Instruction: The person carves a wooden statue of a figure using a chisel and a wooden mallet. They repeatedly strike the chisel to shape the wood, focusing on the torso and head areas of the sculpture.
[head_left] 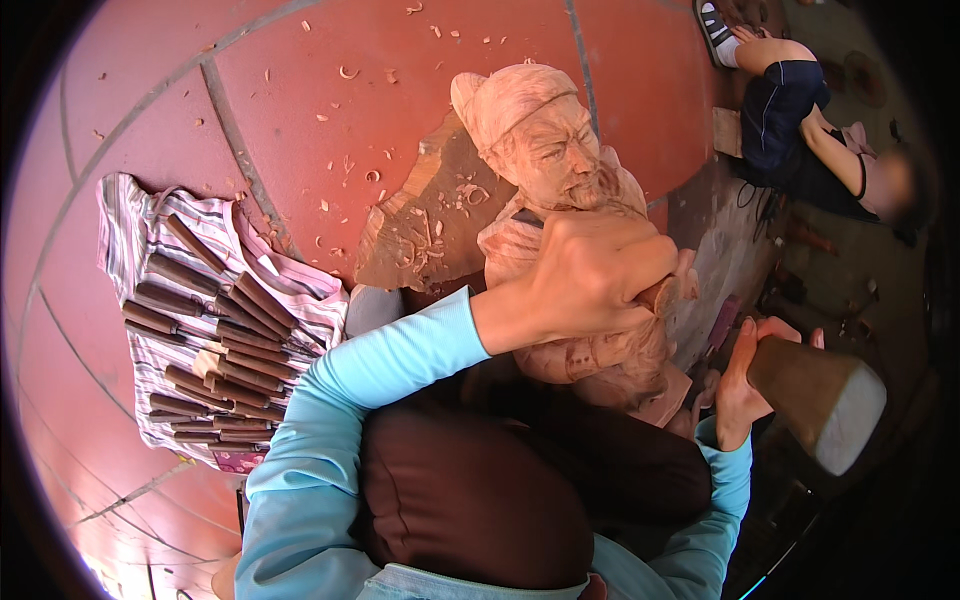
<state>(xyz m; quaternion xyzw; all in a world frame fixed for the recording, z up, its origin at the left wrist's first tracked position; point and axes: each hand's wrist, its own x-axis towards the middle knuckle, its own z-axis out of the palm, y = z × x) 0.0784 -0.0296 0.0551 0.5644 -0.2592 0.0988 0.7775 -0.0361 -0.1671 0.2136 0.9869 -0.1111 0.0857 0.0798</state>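
Observation:
A carved wooden statue [545, 135] of a bearded figure in a cap leans between my knees, its head pointing away from me. My left hand [600, 258] is closed round a chisel [660, 296] in front of the statue's chest. Only the round wooden butt of the handle shows clearly; I cannot make out where the cutting edge rests. Off to the right, my right hand [742, 390] grips a wooden mallet [815, 395] with a blocky, pale-ended head. The mallet is apart from the chisel.
Several dark-handled carving tools [225, 350] lie on a striped cloth [120, 215] at the left. A rough wood slab [430, 215] strewn with shavings sits beside the statue. More shavings dot the red tiled floor [310, 90]. Another person [785, 115] sits at the upper right.

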